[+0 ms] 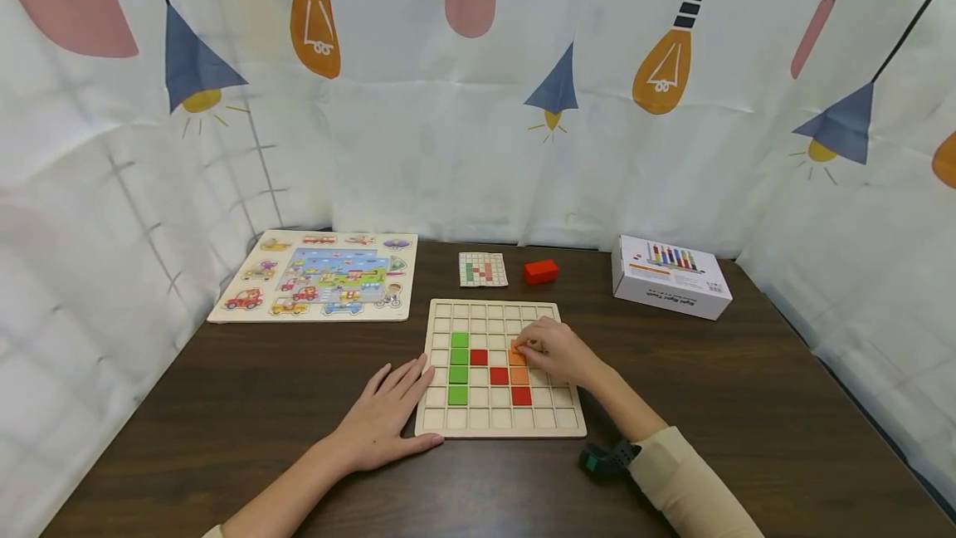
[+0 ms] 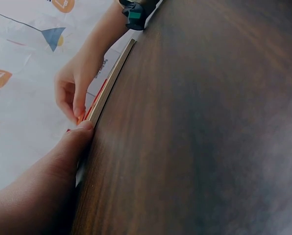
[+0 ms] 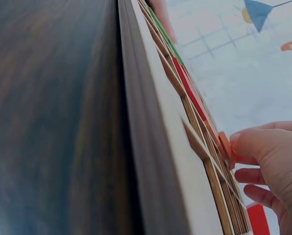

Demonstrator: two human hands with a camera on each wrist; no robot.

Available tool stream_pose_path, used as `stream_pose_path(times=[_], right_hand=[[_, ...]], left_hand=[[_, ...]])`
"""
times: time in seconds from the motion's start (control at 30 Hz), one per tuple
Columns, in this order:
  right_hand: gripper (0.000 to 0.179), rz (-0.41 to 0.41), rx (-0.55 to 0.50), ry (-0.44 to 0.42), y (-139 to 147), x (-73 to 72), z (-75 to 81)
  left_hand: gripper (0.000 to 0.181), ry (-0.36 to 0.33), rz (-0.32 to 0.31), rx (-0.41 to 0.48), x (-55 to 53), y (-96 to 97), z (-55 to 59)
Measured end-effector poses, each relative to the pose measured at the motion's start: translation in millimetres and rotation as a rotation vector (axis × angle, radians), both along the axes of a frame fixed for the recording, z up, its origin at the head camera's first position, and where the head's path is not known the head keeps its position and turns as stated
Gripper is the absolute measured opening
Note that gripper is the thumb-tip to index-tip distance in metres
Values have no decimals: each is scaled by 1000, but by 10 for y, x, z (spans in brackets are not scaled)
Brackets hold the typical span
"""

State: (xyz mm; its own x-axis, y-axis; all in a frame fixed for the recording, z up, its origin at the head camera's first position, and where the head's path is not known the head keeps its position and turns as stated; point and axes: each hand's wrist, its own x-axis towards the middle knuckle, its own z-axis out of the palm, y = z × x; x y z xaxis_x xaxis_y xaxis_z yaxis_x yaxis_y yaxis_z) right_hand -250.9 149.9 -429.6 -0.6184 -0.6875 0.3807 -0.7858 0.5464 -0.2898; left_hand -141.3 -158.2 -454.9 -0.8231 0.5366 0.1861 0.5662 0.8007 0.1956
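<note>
A wooden grid board lies on the table. Green tiles stand in one column of it, with red tiles stepping diagonally towards the right. An orange tile sits in a cell above the lowest red one. My right hand pinches another orange tile between thumb and fingers, tilted at the cell just beyond. My left hand rests with spread fingers at the board's left edge, its thumb along the near edge.
Behind the board lie a small pattern card and a red block. A vehicle picture puzzle lies at the back left. The white box stands at the back right, before a printed curtain.
</note>
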Motion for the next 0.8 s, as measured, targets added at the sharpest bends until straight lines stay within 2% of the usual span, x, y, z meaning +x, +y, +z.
stream_pose_path(times=[0.27,0.57,0.8], right_hand=[[8,5,-34,-2,-31,-37,-52],[8,19,-40,14,-35,-21,-53],[9,-9,-25,39,-45,-34,-73]], left_hand=[[90,4,1,0,0,1,-2],[90,46,-17,20,3,1,-7],[90,43,-13,20,-1,1,-12]])
